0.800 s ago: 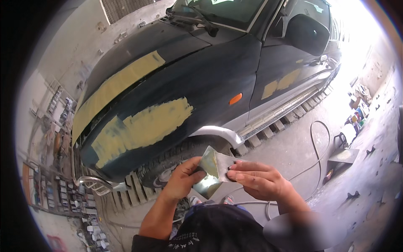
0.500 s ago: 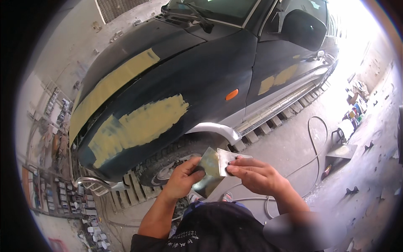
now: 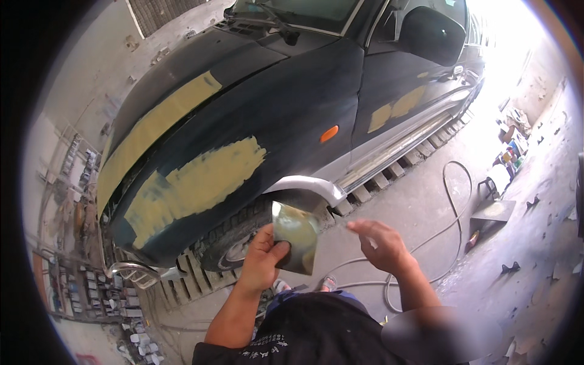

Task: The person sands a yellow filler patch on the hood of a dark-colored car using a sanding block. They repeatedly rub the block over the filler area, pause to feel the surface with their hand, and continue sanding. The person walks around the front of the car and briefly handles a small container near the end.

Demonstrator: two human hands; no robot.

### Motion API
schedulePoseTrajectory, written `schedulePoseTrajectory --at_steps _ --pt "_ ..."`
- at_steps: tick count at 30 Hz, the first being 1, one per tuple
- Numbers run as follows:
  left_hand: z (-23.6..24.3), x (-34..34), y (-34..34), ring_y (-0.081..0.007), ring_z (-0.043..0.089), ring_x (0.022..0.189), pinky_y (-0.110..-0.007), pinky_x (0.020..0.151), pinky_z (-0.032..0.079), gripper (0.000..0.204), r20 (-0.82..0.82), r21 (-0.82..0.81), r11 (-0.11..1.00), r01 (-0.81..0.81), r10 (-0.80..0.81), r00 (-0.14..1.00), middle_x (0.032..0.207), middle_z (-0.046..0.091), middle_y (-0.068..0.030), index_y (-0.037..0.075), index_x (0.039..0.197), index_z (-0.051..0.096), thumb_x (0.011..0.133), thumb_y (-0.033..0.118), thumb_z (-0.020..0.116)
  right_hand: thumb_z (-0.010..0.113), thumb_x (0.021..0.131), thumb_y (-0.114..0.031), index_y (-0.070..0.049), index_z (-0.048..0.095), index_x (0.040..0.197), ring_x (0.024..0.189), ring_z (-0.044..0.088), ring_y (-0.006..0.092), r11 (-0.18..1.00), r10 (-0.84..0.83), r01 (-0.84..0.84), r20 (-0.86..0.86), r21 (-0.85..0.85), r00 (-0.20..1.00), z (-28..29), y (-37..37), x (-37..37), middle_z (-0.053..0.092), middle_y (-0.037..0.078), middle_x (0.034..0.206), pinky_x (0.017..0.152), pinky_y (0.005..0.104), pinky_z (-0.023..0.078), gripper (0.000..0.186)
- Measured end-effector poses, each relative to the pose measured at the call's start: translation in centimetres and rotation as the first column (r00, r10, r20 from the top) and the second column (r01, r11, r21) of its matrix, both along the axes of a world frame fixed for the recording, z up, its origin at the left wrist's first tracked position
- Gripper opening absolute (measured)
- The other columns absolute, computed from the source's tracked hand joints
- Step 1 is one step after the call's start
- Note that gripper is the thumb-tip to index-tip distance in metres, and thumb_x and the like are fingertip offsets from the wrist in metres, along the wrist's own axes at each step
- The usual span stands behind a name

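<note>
My left hand (image 3: pixel 261 261) grips the edge of a thin, shiny metal putty plate (image 3: pixel 298 234), thumb on its face; yellowish smears cover the plate. To its right, my right hand (image 3: pixel 384 246) is raised with fingers closed in a pinch, apart from the plate. The pale putty spreader in that pinch half a second ago hardly shows now, blurred or edge-on. Ahead stands a dark car with a matt front fender (image 3: pixel 304 103). A broad patch of yellow putty (image 3: pixel 201 179) lies on the fender, and a long strip of putty (image 3: pixel 161 118) runs along the hood edge.
Below the fender are a front wheel (image 3: pixel 234 250) and a silver arch trim (image 3: pixel 307 185). An orange side lamp (image 3: pixel 329 134) and a mirror (image 3: pixel 432 36) stick out. A hose (image 3: pixel 457 207) loops over the floor. Shelves of small containers (image 3: pixel 100 292) stand at left; clutter (image 3: pixel 508 152) lines the right.
My right hand has moved right, away from the plate, and the spreader that touched the plate is no longer distinct. The plate has turned to show more of its smeared face.
</note>
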State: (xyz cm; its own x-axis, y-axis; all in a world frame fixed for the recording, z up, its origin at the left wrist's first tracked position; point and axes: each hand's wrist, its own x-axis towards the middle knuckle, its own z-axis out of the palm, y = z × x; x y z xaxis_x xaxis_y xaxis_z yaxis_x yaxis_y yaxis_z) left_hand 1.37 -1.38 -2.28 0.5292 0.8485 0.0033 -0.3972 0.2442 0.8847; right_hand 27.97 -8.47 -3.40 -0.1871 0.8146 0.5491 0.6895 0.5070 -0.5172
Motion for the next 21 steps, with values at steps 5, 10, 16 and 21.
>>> schedulePoseTrajectory --at_steps 5,10,16,21 --pt "-1.3 1.6 -0.8 -0.0229 0.052 0.113 -0.039 0.1 0.04 0.036 0.138 -0.144 0.97 -0.196 0.216 0.967 0.12 0.055 -0.0113 0.003 0.119 0.045 0.084 -0.007 0.047 0.054 0.085 0.008 -0.004 0.026 0.141 0.107 0.058 0.0166 0.967 -0.243 0.078 -0.801 -0.241 0.547 -1.6 -0.5 -2.8 0.056 0.013 0.122 0.078 0.0263 0.052 0.064" --pt "-2.5 3.5 -1.9 -0.022 0.052 0.112 -0.039 0.1 0.04 0.041 0.026 -0.324 0.904 -0.281 0.305 0.952 0.123 0.053 -0.0096 0.007 0.124 0.043 0.085 -0.005 0.051 0.05 0.086 0.01 -0.002 0.027 0.14 0.112 0.053 0.0163 0.99 -0.112 -0.013 -0.842 -0.14 0.527 -1.8 0.0 -5.6 0.052 0.014 0.127 0.084 0.0269 0.049 0.06" --pt "-3.5 2.1 -2.4 -0.0214 0.053 0.112 -0.038 0.097 0.044 0.038 0.062 -0.277 0.896 -0.348 0.378 0.924 0.12 0.055 -0.0096 0.006 0.122 0.044 0.086 -0.005 0.05 0.046 0.087 0.012 0.0 0.026 0.14 0.121 0.049 0.0197 0.965 0.046 -0.237 -0.824 -0.109 0.565 -2.5 1.2 -9.2 0.047 0.017 0.131 0.089 0.0291 0.048 0.059" --pt "-3.4 -1.4 -2.9 -0.016 0.052 0.108 -0.03 0.097 0.039 0.034 -0.021 -0.076 0.806 -0.586 0.587 0.81 0.117 0.056 -0.0073 0.002 0.123 0.045 0.089 -0.002 0.052 0.049 0.084 0.009 0.003 0.032 0.135 0.109 0.06 0.0247 0.95 0.151 -0.28 -0.578 -0.14 0.802 -3.3 1.5 -12.1 0.056 0.021 0.124 0.088 0.0332 0.05 0.054"
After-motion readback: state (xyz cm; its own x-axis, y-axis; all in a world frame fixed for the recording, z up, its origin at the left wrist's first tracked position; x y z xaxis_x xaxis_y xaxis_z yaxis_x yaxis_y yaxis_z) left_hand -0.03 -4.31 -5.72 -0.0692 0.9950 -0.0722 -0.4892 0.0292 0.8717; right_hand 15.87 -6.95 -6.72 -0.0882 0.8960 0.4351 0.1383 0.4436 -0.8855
